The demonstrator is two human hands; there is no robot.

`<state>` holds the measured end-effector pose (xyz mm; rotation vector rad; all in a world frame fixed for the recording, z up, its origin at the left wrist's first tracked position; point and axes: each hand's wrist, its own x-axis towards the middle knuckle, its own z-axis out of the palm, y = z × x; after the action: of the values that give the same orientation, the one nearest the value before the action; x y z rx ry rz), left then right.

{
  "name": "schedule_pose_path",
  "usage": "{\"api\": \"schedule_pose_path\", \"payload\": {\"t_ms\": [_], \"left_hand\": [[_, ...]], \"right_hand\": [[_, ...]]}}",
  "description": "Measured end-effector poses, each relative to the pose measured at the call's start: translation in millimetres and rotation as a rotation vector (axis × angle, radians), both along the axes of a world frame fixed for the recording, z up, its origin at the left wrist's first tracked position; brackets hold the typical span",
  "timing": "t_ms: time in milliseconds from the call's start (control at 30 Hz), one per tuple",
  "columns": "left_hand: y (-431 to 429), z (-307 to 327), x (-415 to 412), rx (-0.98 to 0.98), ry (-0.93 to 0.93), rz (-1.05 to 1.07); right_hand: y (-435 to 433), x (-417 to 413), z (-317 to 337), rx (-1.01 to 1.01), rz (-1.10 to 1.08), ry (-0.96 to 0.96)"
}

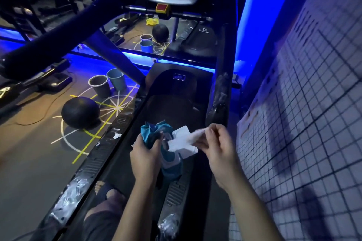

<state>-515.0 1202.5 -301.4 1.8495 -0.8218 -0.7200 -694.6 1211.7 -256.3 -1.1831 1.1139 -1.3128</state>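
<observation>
Pulling a white wipe [185,140] from the teal pack [170,164], I pinch its end between the fingertips of my right hand [217,143]. The fingers of my left hand [145,155] clench around the pack, just left of them. Next, I think, one steady pull must free it.

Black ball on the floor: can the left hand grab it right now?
Probably not. The left hand grips the blue wipes pack, the right hand pinches a white wipe, and the ball sits out on the floor beyond the treadmill's side rail.
</observation>
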Motion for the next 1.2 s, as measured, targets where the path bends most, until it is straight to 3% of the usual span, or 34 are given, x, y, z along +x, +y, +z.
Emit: {"api": "schedule_pose_path", "payload": {"t_ms": [100,233,433,700,800,1200], "left_hand": [[4.0,2.3,-6.2,-0.045,0.061,-0.007],[6.5,6.1,-7.4,-0.136,0.186,-0.041],[-3.6,18.8,-3.9,-0.231,0.246,-0.105],[-5.5,20.2,-18.0,-0.131,0.081,-0.12],[-10.1,23.3,-23.0,-0.123,0.073,-0.049],[-32.6,30.5,-22.8,-0.103,0.084,0.183]], "right_hand": [[-7.2,7.0,4.5,0.018,-0.182,-0.14],[-6.0,16.4,6.7,-0.017,-0.172,0.171],[8.7,30.2,3.0,0.035,0.125,0.691],[2.2,13.9,24.3,0.139,0.1,0.986],[3.3,6.6,31.7,0.101,0.096,0.991],[-33.6,-42.1,65.5,-0.274,-0.153,0.629]]}}
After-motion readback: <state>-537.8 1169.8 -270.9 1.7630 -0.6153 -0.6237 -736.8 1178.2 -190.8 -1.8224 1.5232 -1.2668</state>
